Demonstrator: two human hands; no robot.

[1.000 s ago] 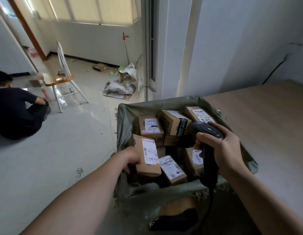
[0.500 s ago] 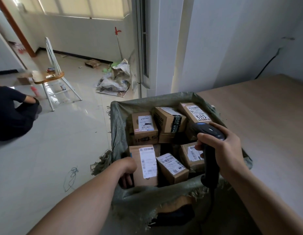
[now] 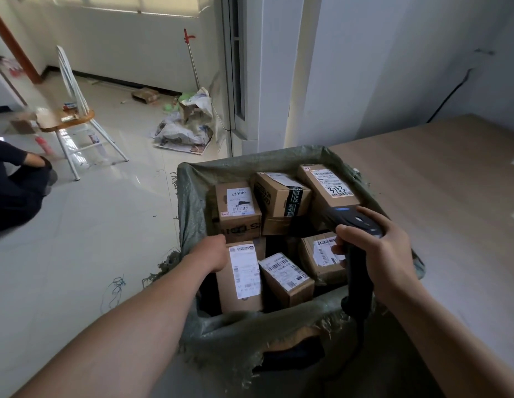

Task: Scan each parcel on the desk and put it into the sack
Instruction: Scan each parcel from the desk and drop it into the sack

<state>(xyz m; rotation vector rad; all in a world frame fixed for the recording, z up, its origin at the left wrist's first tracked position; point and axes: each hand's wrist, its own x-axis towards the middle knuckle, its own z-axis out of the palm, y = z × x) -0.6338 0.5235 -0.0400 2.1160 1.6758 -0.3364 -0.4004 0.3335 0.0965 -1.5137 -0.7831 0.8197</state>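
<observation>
Bagging, likely — left grip [image 3: 209, 255] at a parcel [image 3: 244, 280] in the sack [image 3: 192, 196], fingers hidden, so closure unclear. Right grip [image 3: 385, 254] clasps the scanner [image 3: 356, 222]; next needs a reach back to the worktop [image 3: 451, 182].

We see white walls [image 3: 393, 67], a glossy pale floor [image 3: 92, 225], a wooden-seated chair [image 3: 69, 120] at ten o'clock, and a bright window [image 3: 129, 4] at eleven.

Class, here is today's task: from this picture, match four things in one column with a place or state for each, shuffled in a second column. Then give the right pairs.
Things
1. scanner
2. parcel marked 3153
3. chair
4. sack

Place or state
A. stands on the floor, far left
B. green, open-mouthed, beside the desk
C. gripped in the right hand
D. in the sack's far right corner

Pairs: 1-C, 2-D, 3-A, 4-B
</observation>
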